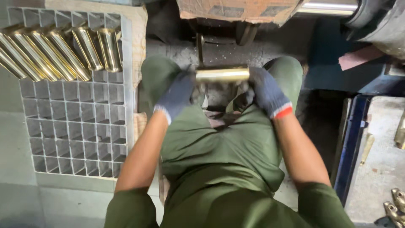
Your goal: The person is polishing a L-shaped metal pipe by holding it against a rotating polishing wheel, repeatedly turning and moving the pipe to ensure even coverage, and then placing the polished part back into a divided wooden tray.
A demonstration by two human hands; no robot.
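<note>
The short polished brass tube (222, 74) lies horizontal between the person's knees, above the dark gritty floor (236, 52), and is gripped at both ends. The left hand (177, 95), in a dark blue knit glove, is closed on the tube's left end; the right hand (266, 92), in a matching glove with a red cuff band, is closed on the right end. This two-end hold keeps the tube level and leaves its shiny middle bare and open to view.

To the person's left stands a grey metal grid rack of square cells (78, 122). Its top rows carry a row of long brass tubes (55, 52), each leaning in its own cell — the dividers keep the finished surfaces from touching. The lower rows show only open cells, and the rack's right edge lies just beside the left knee.

Ahead, a worn cardboard sheet (238, 9) overhangs the floor, with a thin upright metal rod (199, 50) just behind the tube's left end — the tightest spot near the hands. To the right, a blue metal frame edge (350, 139) borders a grey surface carrying small brass fittings (394, 207), well apart from the right forearm.
</note>
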